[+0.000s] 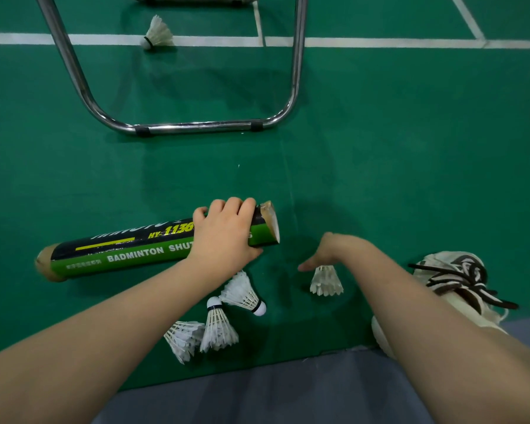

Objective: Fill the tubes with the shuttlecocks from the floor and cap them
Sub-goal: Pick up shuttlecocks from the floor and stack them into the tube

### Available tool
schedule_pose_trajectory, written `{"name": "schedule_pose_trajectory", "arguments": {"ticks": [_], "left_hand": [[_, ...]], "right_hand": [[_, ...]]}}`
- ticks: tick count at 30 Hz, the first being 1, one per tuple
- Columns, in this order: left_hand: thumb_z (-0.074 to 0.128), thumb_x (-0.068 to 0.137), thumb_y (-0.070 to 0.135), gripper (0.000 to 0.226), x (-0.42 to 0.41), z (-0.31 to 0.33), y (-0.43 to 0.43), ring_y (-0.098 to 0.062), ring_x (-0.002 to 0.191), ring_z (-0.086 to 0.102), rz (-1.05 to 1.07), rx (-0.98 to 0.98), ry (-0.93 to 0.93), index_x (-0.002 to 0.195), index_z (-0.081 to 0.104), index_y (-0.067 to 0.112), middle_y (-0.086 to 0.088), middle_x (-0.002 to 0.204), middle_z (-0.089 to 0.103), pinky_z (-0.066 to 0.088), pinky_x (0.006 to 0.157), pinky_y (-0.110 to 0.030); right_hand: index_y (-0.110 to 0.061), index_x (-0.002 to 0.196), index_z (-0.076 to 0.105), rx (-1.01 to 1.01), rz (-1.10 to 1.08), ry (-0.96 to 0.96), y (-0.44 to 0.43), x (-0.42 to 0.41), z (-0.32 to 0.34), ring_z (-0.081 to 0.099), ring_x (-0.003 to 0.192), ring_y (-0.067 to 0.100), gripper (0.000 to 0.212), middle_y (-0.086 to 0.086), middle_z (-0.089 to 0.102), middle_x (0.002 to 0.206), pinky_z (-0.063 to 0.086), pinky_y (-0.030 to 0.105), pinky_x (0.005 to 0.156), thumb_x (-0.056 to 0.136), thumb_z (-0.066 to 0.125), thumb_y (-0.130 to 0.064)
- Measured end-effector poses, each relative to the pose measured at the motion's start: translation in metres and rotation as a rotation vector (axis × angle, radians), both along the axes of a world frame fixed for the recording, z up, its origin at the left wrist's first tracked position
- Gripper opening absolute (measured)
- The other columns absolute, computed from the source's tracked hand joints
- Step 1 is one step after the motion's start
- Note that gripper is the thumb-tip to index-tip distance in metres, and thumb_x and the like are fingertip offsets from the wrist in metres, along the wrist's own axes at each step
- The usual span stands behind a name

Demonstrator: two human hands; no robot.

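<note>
On green court floor (pixel 380 148), left hand (pixel 224 234) clasps tube (pixel 120 252).

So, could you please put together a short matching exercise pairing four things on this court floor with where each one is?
Things:
1. tube
2. left hand
3. right hand
4. far shuttlecock

Places:
A. on the white line beyond the chair frame
B. gripping near the tube's open end
C. pinching a shuttlecock
D. lying sideways on the green floor

Pairs: 1-D, 2-B, 3-C, 4-A
</note>
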State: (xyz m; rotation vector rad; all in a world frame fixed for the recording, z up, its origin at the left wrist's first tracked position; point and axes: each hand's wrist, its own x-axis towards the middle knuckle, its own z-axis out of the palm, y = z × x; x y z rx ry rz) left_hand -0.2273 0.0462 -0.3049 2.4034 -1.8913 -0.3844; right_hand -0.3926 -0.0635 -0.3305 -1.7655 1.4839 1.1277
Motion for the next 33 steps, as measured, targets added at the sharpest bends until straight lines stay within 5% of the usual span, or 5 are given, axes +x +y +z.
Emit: {"name": "schedule_pose_trajectory", "arguments": {"ticks": [5,10,17,27,33], "left_hand": [[0.064,0.072,0.055,0.073,-0.002,-0.004,-0.001,-0.024,0.118,0.04,-0.022,0.027,0.0,0.13,0.034,0.024,0.002,0.125,0.045,0.027,0.103,-0.047],[0.065,0.072,0.055,0.073,-0.001,-0.004,-0.004,-0.025,0.119,0.039,-0.016,0.041,0.016,0.13,0.034,0.023,0.001,0.126,0.045,0.026,0.104,-0.049],[0.066,0.071,0.054,0.072,0.007,0.003,-0.006,-0.026,0.115,0.041,0.022,0.007,0.059,0.128,0.035,0.023,0.0,0.124,0.046,0.033,0.097,-0.045],[0.067,0.071,0.05,0.073,0.008,0.01,-0.005,-0.026,0.116,0.039,0.043,-0.013,0.053,0.131,0.034,0.022,-0.001,0.125,0.045,0.032,0.095,-0.042],[0.07,0.069,0.051,0.075,0.013,0.016,-0.011,-0.026,0.115,0.04,0.092,-0.062,0.096,0.13,0.037,0.022,-0.002,0.124,0.046,0.032,0.094,-0.041]], "right_hand": [[-0.009,0.132,0.046,0.056,0.008,0.082,0.016,-0.01,-0.019,0.049,0.123,0.024,0.051,0.005,0.056,0.113,0.037,0.033,0.101,0.093,0.047,-0.042],[-0.009,0.091,0.059,0.034,-0.253,-0.232,-0.001,-0.006,0.001,0.059,0.059,0.014,0.015,0.004,0.062,0.069,0.048,0.023,0.059,0.091,0.055,-0.024],[-0.022,0.098,0.063,0.372,-0.548,-0.887,-0.035,0.008,0.053,0.056,0.069,0.008,0.021,-0.005,0.063,0.078,0.046,0.02,0.066,0.082,0.062,-0.036],[-0.017,0.093,0.054,0.069,-0.047,-0.606,-0.028,0.043,0.061,0.053,0.072,0.015,0.042,0.001,0.06,0.084,0.047,0.03,0.065,0.072,0.074,-0.047],[-0.01,0.103,0.051,0.011,-1.319,-1.231,-0.018,0.061,0.05,0.059,0.093,0.02,0.034,0.007,0.056,0.102,0.053,0.032,0.069,0.092,0.051,-0.043]]}}
